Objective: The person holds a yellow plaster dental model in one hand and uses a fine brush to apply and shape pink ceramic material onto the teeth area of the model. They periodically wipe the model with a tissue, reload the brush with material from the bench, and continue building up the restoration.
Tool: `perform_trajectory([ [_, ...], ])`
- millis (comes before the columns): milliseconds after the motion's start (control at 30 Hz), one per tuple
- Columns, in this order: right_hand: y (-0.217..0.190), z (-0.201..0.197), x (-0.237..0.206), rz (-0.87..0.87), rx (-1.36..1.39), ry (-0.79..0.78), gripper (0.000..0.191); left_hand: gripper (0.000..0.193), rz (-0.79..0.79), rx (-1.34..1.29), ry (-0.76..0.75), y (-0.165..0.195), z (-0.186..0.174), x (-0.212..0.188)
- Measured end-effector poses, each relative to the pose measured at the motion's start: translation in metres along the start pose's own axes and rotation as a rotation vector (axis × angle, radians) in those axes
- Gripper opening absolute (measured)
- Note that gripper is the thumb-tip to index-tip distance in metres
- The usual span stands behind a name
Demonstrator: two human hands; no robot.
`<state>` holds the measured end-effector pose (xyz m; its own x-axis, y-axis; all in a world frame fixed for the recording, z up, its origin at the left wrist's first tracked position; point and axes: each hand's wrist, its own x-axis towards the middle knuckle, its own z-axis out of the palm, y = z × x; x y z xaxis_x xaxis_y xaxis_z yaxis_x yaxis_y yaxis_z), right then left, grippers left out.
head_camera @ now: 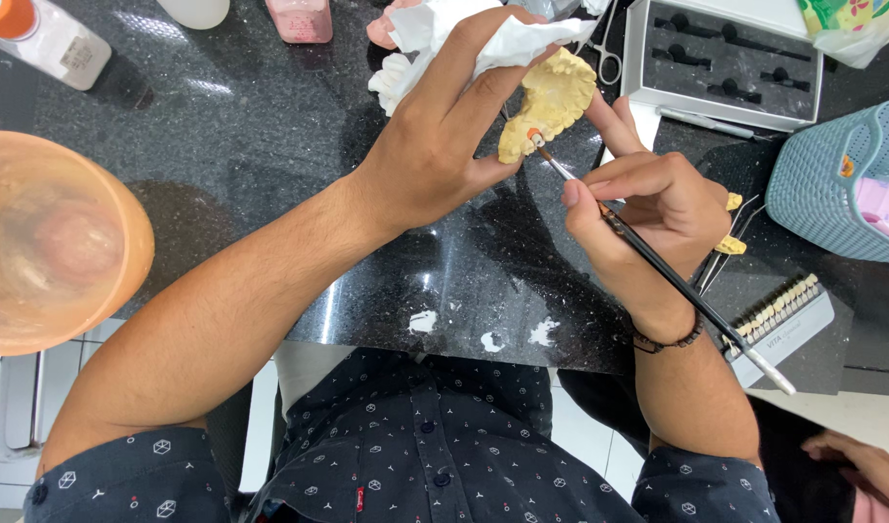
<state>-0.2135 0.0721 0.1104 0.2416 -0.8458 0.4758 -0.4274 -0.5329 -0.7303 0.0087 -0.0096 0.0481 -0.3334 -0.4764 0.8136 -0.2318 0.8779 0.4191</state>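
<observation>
Left hand: fingers closed around a pale yellow dental cast, gripped together with a crumpled white tissue that wraps over the back of the fingers.
Right hand: fingers pinched shut on a thin dark-handled brush, held like a pen; a dark beaded bracelet sits on the wrist.
Brush tip: touching a small orange and white tooth piece at the lower end of the cast.
Dental cast: held up above the black speckled counter, near the middle of its far edge, between the two hands.
Far right corner: an open grey case with dark moulded slots, a pen-like tool just in front of it.
Right edge: a pale blue woven basket; nearer the person, a tooth shade guide with a row of small pale teeth lies under the brush's rear end.
Far left corner: a white bottle with an orange cap; a pink container stands further along the far edge.
Left edge: a blurred orange translucent bowl, close to the camera.
Near edge: white chipped patches in the counter's surface.
</observation>
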Motion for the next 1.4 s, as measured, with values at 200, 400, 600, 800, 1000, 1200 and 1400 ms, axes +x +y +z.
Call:
perform_trajectory([
  [200,0.000,0.001,-0.001,0.000,-0.005,-0.002,0.024,0.059,0.004,0.036,0.008,0.000,0.000,-0.002],
  [400,-0.001,0.002,-0.003,0.006,-0.001,-0.007,0.024,0.058,0.007,0.037,0.013,0.001,0.000,-0.003],
  [600,-0.004,0.004,0.000,-0.004,-0.003,0.000,0.024,0.061,-0.002,0.033,0.008,0.001,-0.001,-0.004],
  [800,-0.013,0.003,0.011,-0.014,0.007,0.061,0.018,0.077,-0.068,-0.012,0.003,0.000,-0.002,-0.009],
  [1000,-0.019,0.000,0.015,0.003,-0.006,0.003,0.014,0.083,-0.149,-0.083,0.018,0.000,0.000,-0.012],
  [1200,-0.016,0.002,0.014,-0.019,0.048,0.077,0.014,0.084,-0.232,-0.135,0.024,0.004,-0.004,-0.011],
  [1400,-0.017,0.002,0.014,0.011,0.082,0.092,0.011,0.081,-0.265,-0.154,0.007,0.005,-0.006,-0.008],
])
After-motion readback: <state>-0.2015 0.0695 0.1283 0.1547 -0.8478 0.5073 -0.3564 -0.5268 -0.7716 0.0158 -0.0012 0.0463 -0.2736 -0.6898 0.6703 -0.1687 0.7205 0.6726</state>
